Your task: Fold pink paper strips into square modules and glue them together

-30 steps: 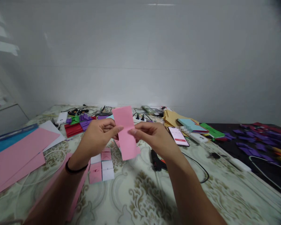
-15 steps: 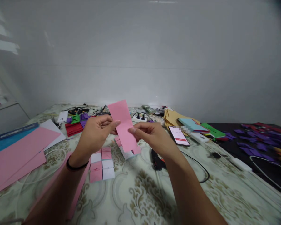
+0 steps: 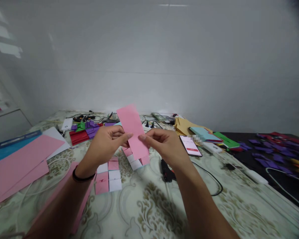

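A pink paper strip (image 3: 133, 124) is held up over the table, tilted with its top to the left. My left hand (image 3: 111, 142) pinches its left edge, thumb in front. On the right edge, my right hand (image 3: 161, 142) grips it between thumb and fingers. Below my left hand lies a pink and white checkered piece (image 3: 108, 181) of folded paper squares. A second checkered piece (image 3: 134, 163) sits behind the strip's lower end, partly hidden by it. Near my right forearm is a black glue gun (image 3: 167, 171).
Large pink sheets (image 3: 22, 159) cover the left side. Red folded papers (image 3: 79, 136) lie behind them. A phone (image 3: 190, 146), yellow papers (image 3: 186, 125) and a white power bank (image 3: 210, 147) are on the right. Purple pieces (image 3: 271, 149) are scattered farther right; cables cross the table.
The pink strip leans slightly more to the left, and its lower end has shifted a little right. My left hand has moved slightly right, closer to my right hand.
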A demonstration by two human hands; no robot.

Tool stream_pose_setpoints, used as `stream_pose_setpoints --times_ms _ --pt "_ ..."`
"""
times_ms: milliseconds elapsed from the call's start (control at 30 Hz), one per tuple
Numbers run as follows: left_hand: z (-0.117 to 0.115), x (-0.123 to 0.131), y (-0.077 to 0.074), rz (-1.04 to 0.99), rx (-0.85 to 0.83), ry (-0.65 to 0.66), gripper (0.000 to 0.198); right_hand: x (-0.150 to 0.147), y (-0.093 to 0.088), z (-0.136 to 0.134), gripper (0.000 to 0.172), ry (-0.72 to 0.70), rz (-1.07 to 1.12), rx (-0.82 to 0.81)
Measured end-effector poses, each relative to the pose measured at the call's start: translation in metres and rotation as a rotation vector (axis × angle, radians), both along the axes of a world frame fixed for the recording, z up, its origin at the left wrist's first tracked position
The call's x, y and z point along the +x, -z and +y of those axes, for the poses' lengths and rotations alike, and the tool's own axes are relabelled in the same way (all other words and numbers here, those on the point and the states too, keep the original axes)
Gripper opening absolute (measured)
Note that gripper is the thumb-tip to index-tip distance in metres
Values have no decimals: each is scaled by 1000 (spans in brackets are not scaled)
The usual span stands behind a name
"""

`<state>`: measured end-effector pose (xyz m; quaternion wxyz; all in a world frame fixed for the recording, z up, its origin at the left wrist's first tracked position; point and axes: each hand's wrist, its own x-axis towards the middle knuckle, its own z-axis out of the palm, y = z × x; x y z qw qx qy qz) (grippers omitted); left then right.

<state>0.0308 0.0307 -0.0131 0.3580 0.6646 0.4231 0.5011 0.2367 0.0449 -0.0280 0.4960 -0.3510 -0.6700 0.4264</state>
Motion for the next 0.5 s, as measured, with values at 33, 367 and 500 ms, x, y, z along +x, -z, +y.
stream_pose_setpoints --times_ms 33,367,500 --pt "0 0 0 1 9 -20 18 0 0 0 29 -17 10 -2" --pt "0 4 0 -156 88 -118 22 -7 -1 -2 32 11 98 -50" --pt "1 0 0 -179 132 -155 17 -6 -3 -2 29 22 97 -36"
